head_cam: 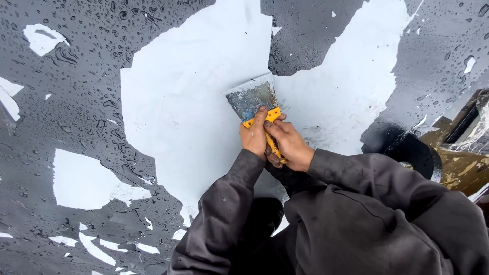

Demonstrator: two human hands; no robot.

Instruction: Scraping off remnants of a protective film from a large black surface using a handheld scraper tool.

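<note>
- Scraper (256, 105): wide flat metal blade, yellow handle. Sat near frame centre, on the big white bared patch (193, 117).
- Long axis ran from lower right (handle end, at the hands) to upper left (blade edge). Blade pointed up and slightly left, away from the person.
- Blade face was dirty, grey with blue smears; its leading edge lay on or just at the white patch. Exact contact could not be told.
- Left hand (254, 136): closed round the upper handle, fingertips reaching onto the blade's base.
- Right hand (288, 143): closed on the handle just below and beside the left, the two hands touching.
- Both sleeves (356, 203) dark grey, coming in from the bottom right.
- Surface: dark wet coating (76, 102) covered in water beads, with white patches where the dark layer was gone. Smaller white flakes (91, 178) lay scattered lower left.
- Right edge: a dark curved part (417, 153) and a brownish muddy area, unclear what.
</note>
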